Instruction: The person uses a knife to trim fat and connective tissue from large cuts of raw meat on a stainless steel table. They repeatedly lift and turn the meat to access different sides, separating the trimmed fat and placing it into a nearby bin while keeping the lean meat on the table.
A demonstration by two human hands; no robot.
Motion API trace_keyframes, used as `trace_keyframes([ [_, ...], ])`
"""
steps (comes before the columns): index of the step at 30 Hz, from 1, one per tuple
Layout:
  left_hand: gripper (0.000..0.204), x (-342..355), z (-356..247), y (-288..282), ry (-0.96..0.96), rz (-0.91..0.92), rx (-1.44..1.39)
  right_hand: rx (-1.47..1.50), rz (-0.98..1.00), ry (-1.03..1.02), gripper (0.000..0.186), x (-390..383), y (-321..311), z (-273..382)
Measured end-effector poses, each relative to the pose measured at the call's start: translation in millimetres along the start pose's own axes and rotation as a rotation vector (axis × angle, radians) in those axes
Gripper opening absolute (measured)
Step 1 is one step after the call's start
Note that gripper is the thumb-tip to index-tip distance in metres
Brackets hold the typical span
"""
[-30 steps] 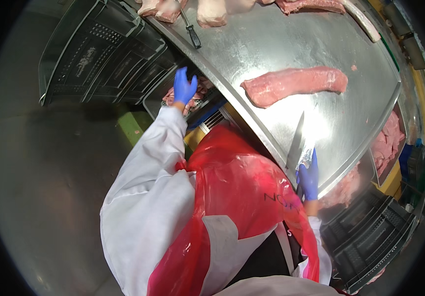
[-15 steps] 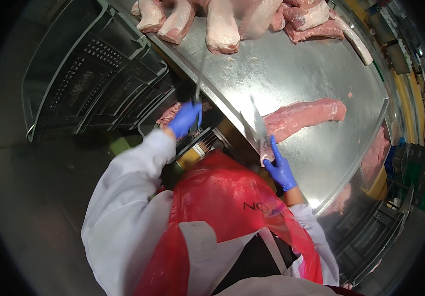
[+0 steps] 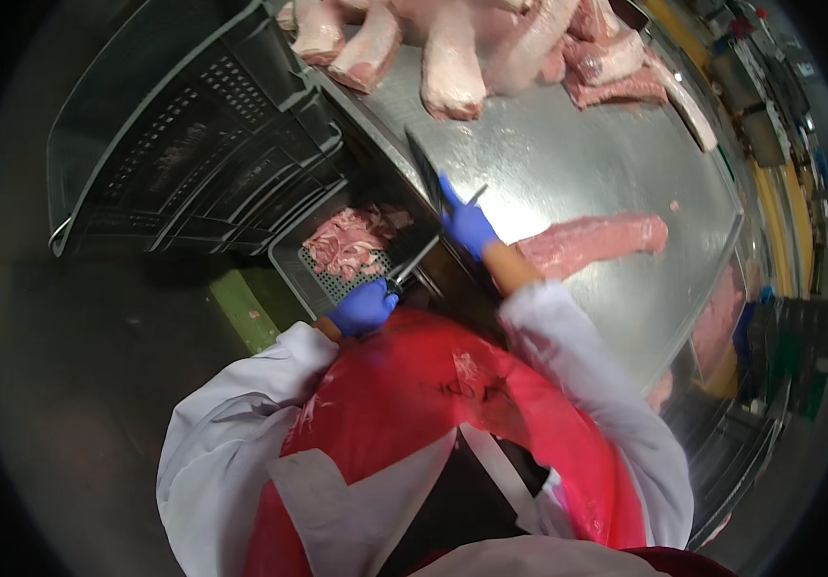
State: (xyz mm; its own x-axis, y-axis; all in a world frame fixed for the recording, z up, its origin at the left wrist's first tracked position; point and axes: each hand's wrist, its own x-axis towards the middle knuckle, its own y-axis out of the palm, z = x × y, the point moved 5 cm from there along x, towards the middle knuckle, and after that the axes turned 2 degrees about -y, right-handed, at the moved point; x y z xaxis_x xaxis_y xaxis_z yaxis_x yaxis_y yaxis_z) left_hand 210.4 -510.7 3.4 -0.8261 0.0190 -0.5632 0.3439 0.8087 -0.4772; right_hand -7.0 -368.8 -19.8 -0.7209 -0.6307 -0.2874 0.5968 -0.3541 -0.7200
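Observation:
My right hand [image 3: 468, 227], in a blue glove, grips a knife [image 3: 423, 165] whose dark blade points up and to the left over the edge of the steel table [image 3: 577, 144]. My left hand [image 3: 364, 306], also gloved, holds a thin sharpening steel [image 3: 433, 240] that slants up to the right and crosses under the knife. A long pink strip of meat [image 3: 592, 240] lies on the table just right of my right hand. I wear a white coat and a red apron [image 3: 433, 404].
Several large pale meat cuts [image 3: 452, 58] are piled at the table's far end. A grey perforated crate [image 3: 291, 264] holding pink trimmings [image 3: 346, 245] sits below the table edge by my left hand. Dark stacked crates [image 3: 193, 144] stand to the left, and more crates [image 3: 750, 423] to the right.
My right hand has carried the knife left, from beside the meat strip to the table edge. My left hand now holds the steel lower, across the blade.

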Motion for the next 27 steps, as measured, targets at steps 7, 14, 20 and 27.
trace_keyframes([
  [7, 0.035, 13, 17, -2, 0.143, -0.055, 0.062, -0.009, 0.31, -0.114, 0.072, -159, -50, 8],
  [14, 0.03, 10, 20, 12, 0.509, -0.085, 0.203, -0.045, 0.077, -0.007, 0.08, -38, -10, 21],
  [20, 0.015, 5, -12, 1, -0.132, 0.317, -0.663, 0.354, -0.259, -0.234, 0.078, -32, -39, 53],
  [27, 0.029, -4, -102, -15, 0.084, 0.68, -1.266, 0.001, -0.294, -0.384, 0.059, -166, -83, 109],
])
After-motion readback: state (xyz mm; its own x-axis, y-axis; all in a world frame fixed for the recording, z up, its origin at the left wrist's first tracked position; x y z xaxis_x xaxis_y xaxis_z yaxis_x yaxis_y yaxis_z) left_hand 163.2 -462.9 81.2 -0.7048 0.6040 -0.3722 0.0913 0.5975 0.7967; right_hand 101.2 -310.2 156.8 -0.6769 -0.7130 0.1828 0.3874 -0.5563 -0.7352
